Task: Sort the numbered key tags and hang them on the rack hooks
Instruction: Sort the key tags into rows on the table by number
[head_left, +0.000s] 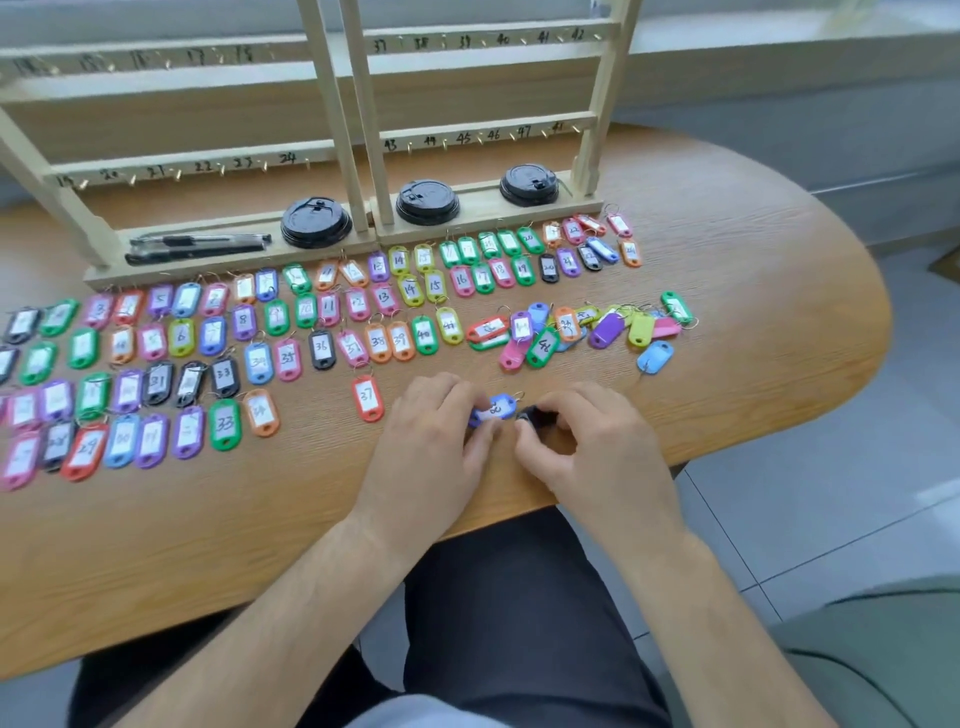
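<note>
My left hand (436, 421) pinches a blue key tag (496, 409) lying on the wooden table (727, 270) near its front edge. Right beside it, my right hand (582, 431) curls its fingers around a black key tag (531, 417). Several coloured numbered tags lie in rows (322, 312) across the table, with a red tag marked 37 (368, 397) left of my left hand. A loose heap of unsorted tags (587, 327) sits beyond my hands. Two wooden racks (363, 130) with numbered hooks stand at the back; no tags hang on the visible hooks.
Three black cup lids (427, 201) rest on the rack bases, and black pens (197, 247) lie on the left base. The table's rounded edge curves away at the right, with tiled floor (857, 467) beyond. My lap is under the front edge.
</note>
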